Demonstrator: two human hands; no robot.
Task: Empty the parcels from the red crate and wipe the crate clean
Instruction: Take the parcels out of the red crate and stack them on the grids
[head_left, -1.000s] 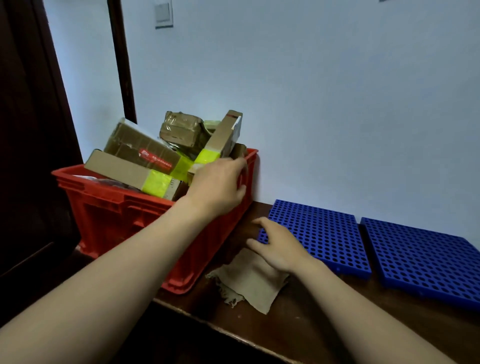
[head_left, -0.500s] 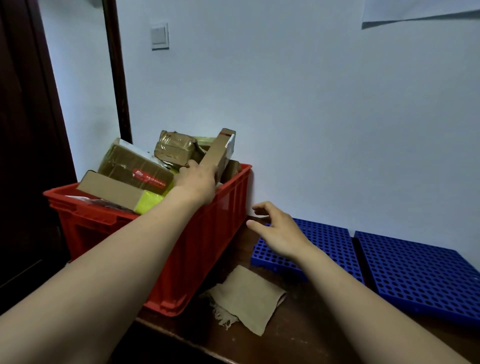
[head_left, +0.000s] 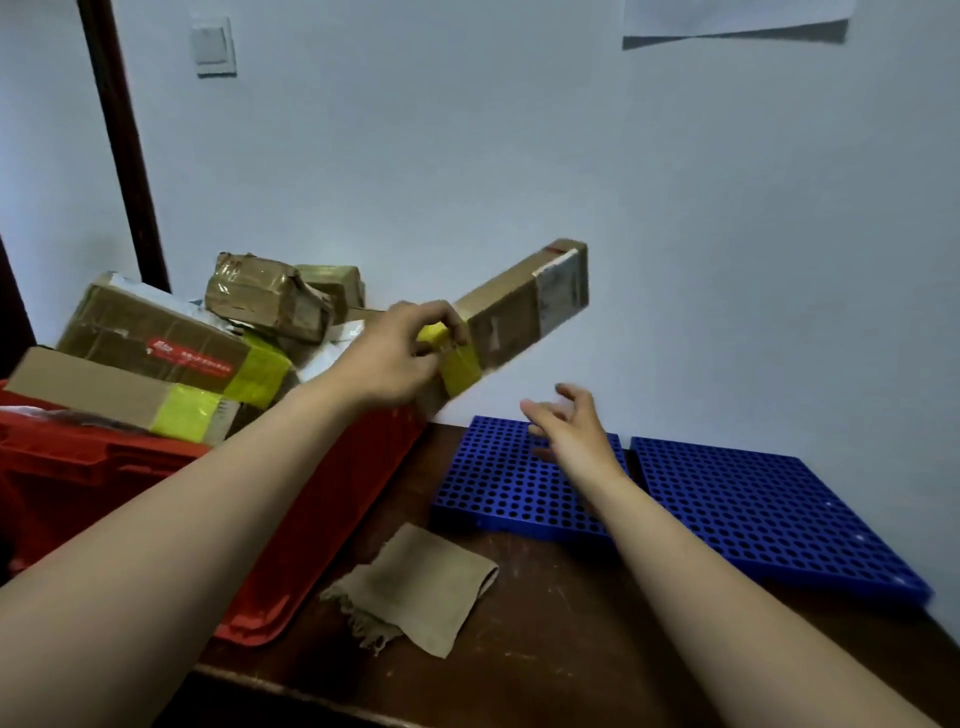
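Note:
A red crate (head_left: 332, 499) stands at the left of the dark wooden table, piled with several cardboard parcels (head_left: 156, 343), some banded in yellow tape. My left hand (head_left: 395, 358) grips the lower end of a long narrow cardboard parcel (head_left: 519, 306) with a yellow band. That parcel is lifted out past the crate's right edge and slants up to the right in the air. Just below it hovers my right hand (head_left: 571, 426), fingers spread and holding nothing, above the left blue perforated panel (head_left: 498, 483). A beige cloth (head_left: 421, 587) lies on the table in front of the crate.
A second blue perforated panel (head_left: 769, 509) lies to the right, against the pale wall. The table's front edge (head_left: 311, 691) runs along the bottom. A dark door frame (head_left: 124, 140) rises behind the crate, with a wall switch (head_left: 213, 47) beside it.
My left hand took hold of the long parcel and lifted it out of the crate to the right. My right hand rose off the cloth toward the parcel.

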